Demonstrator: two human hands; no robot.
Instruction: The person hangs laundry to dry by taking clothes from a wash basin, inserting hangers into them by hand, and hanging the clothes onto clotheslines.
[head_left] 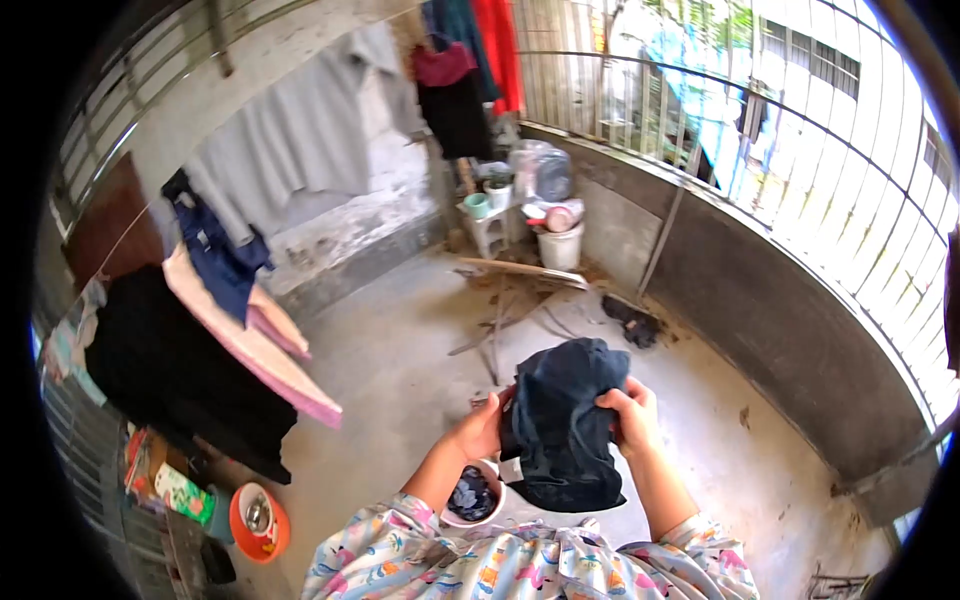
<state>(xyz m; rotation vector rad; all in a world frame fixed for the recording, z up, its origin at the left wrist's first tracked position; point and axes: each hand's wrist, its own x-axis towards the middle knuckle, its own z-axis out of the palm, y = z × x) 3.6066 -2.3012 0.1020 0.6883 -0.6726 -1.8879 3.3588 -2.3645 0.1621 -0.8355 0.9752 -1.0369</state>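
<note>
A dark, crumpled piece of clothing hangs between my two hands in front of my body; its exact kind does not show. My left hand grips its left edge, with the fingers partly hidden behind the cloth. On the other side, my right hand pinches the upper right edge, thumb on top. Below my left hand, a pale bucket on the floor holds more dark cloth.
Clothes hang on a line at left, among them a grey cloth and black garment. An orange basin stands lower left. A white bucket and a long wooden handle are ahead. A barred wall runs along the right.
</note>
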